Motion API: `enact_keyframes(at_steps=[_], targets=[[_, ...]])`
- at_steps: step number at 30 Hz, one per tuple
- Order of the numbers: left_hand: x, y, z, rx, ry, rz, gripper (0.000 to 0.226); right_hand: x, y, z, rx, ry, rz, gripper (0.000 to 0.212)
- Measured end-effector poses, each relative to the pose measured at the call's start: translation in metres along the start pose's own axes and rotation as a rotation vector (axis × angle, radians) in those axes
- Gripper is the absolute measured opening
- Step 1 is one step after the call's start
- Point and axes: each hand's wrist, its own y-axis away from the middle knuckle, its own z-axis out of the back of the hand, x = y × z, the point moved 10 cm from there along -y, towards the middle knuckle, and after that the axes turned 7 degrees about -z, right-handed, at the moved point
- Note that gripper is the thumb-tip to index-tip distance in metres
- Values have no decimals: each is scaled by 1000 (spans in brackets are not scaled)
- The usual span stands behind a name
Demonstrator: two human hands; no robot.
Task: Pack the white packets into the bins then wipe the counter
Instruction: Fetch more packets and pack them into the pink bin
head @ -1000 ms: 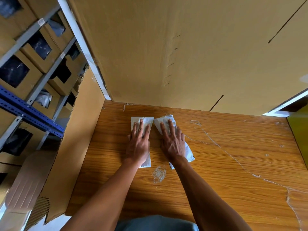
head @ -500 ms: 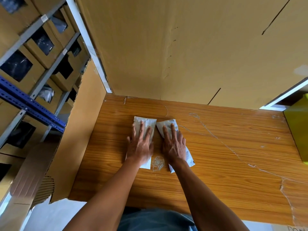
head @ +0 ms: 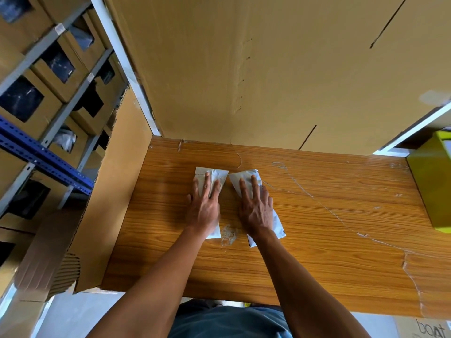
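Two white packets lie side by side on the wooden counter. My left hand rests flat, fingers spread, on the left packet. My right hand presses flat on the right packet, whose lower end sticks out past my wrist. Neither hand curls around its packet. A pale scuffed patch shows on the wood between my wrists. Cardboard bins with dark cut-out fronts fill the shelf rack at the left.
A tall cardboard sheet closes the back of the counter and a cardboard panel its left side. A yellow-green box stands at the right edge. A blue shelf rail crosses the rack. Pale scratch lines run across the wood.
Both hands have slid the packets toward me along the counter, so their lower ends now lie beside the scuffed patch. The view has shifted slightly.
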Motion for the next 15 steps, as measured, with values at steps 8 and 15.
enact_keyframes(at_steps=[8,15], targets=[[-33,-15,31,-96,11,-110,77,-24,5,46,-95,-38,-74,70],[-95,-14,29,-44,-2,-235,75,-83,35,64,-121,-56,-227,67]])
